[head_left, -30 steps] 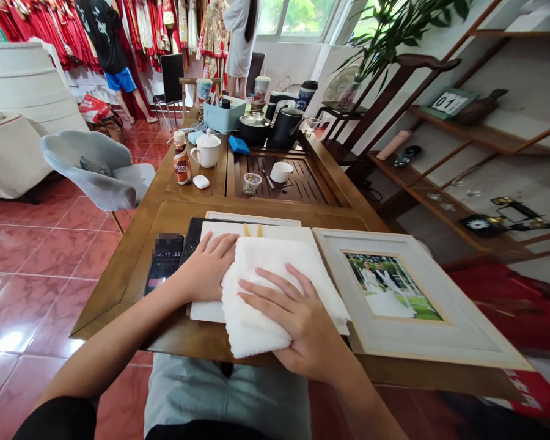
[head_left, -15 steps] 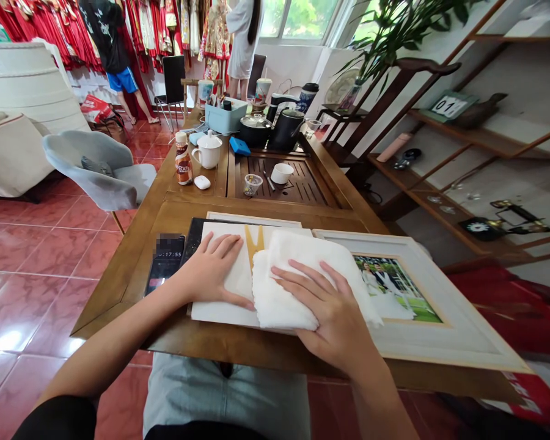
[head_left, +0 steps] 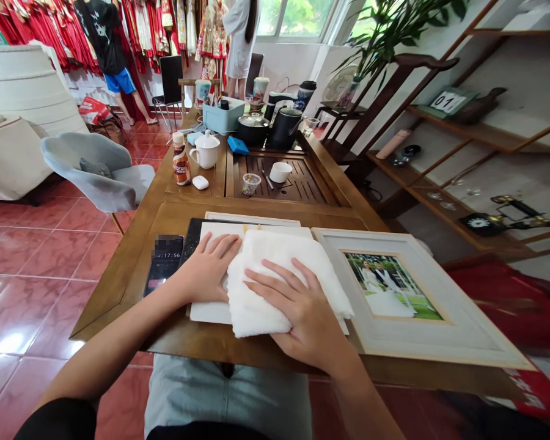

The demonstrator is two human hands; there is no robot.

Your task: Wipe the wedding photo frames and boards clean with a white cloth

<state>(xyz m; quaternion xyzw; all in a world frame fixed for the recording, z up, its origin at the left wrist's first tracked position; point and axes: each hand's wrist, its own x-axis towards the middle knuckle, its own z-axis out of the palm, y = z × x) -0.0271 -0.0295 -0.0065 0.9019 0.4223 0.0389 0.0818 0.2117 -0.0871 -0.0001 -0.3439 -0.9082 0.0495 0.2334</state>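
My left hand (head_left: 215, 263) lies flat with fingers spread on a white board (head_left: 207, 311), steadying its left part. My right hand (head_left: 296, 305) rests over a folded white towel (head_left: 279, 250), fingers stretched across its top. The thumb is at the towel's lower edge, its tip partly hidden. Under the towel, the board's middle is covered; just the tips of a yellow marking (head_left: 258, 227) show above it. To the right lies a white photo frame (head_left: 467, 342) holding a picture of a couple (head_left: 385, 287).
A phone (head_left: 165, 263) lies left of the board on the wooden table (head_left: 114, 305). Farther back stand a coffee bottle (head_left: 181, 160), a lidded white mug (head_left: 206, 150), a small white bowl (head_left: 281, 172) and a black kettle (head_left: 285, 128). Two people stand near the hanging garments.
My right hand and the towel have slid left across the board, covering most of the yellow marking and baring more of the photo. My left hand stays nearly in place.
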